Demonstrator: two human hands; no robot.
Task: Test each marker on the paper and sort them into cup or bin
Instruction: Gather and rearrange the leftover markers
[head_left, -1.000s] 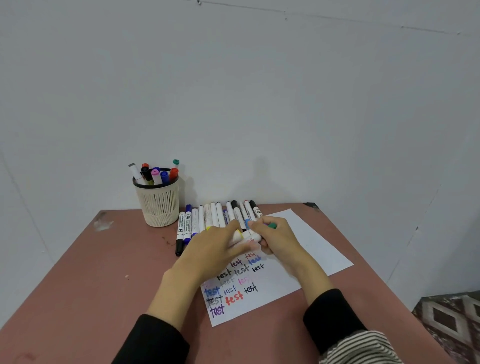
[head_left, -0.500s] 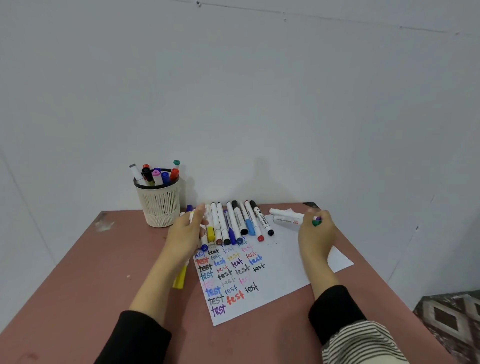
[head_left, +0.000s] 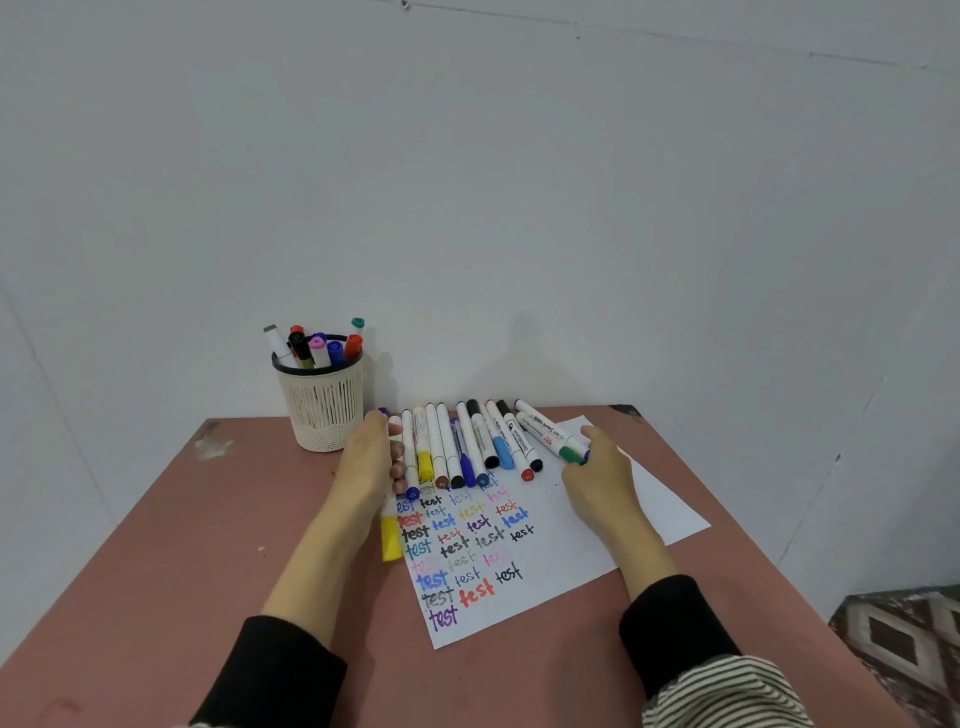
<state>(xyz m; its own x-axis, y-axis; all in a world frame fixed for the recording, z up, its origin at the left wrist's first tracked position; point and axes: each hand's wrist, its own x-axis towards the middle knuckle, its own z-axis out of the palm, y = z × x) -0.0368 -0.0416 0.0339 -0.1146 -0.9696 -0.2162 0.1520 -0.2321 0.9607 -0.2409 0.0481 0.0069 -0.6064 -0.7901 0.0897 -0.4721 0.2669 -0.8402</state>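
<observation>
Apparently left hand (head_left: 370, 462) flanks marker row (head_left: 457, 441); right hand (head_left: 597, 467) opposite.

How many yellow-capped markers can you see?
2 markers: one in the row at the paper's top, one in the left hand, by its left edge. The cup may hide more.

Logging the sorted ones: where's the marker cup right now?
In the head view, the cup stands at the table's far left edge against the wall, just beyond the left hand and left of the marker row.
</observation>
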